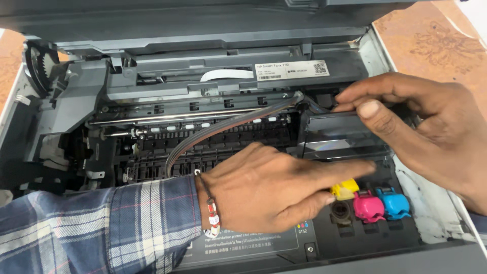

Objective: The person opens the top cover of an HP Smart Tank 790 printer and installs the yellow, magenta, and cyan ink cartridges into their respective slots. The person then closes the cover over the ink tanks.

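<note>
An opened grey inkjet printer (167, 76) fills the view, its inner mechanism exposed. My left hand (269, 187), in a plaid sleeve with a beaded wristband, lies flat over the front of the black print carriage (335, 137), index finger stretched right above the yellow ink cap (346, 189). My right hand (431, 127) reaches in from the right, thumb and fingertips pressed on the carriage's top right edge. Magenta (369, 207) and cyan (393, 203) ink caps sit beside the yellow one. What lies under my left palm is hidden.
A bundle of grey ink tubes (223, 129) arcs from the carriage toward the lower left. A metal guide rod (177, 119) runs across the printer. A white label (291, 70) sits on the upper frame. Brown patterned surface (436, 40) shows at top right.
</note>
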